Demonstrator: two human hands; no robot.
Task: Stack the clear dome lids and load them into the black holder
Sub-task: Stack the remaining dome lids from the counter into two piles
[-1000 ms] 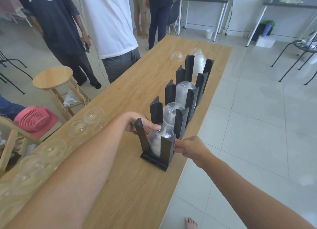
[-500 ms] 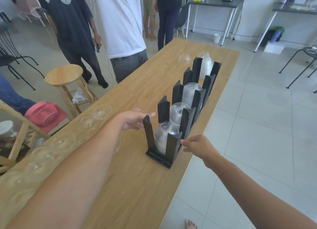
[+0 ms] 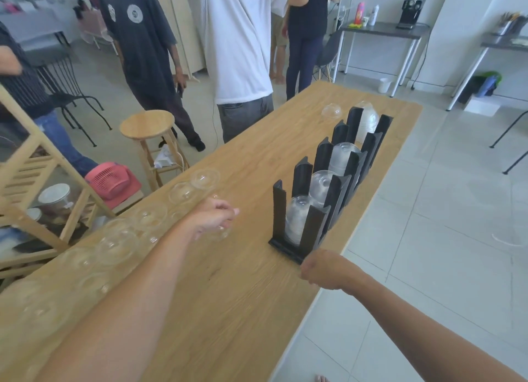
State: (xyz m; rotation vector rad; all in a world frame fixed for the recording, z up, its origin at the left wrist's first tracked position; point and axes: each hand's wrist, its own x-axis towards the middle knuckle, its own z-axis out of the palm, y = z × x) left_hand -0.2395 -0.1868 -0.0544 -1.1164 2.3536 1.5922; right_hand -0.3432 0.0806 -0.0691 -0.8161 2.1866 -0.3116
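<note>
The black holder [image 3: 279, 210] stands along the right side of the wooden table [image 3: 228, 310]. Each of its compartments has a stack of clear dome lids [image 3: 297, 218] in it. A row of loose clear dome lids [image 3: 117, 244] runs along the table's left edge, and one more loose lid [image 3: 331, 111] lies at the far end. My left hand [image 3: 213, 218] is over a lid [image 3: 222, 234] at the inner end of that row, fingers curled around it. My right hand [image 3: 325, 270] is a loose fist at the holder's near right corner, holding nothing.
Several people stand beyond the table's far left side. A wooden stool [image 3: 147, 125], a pink fan [image 3: 110, 178] and a wooden rack [image 3: 28, 167] are on the left. The table's right edge drops to tiled floor [image 3: 443, 238].
My left hand left the holder's near compartment and moved left to the row of loose lids, closing over one. My right hand let go of the holder and drew back toward me.
</note>
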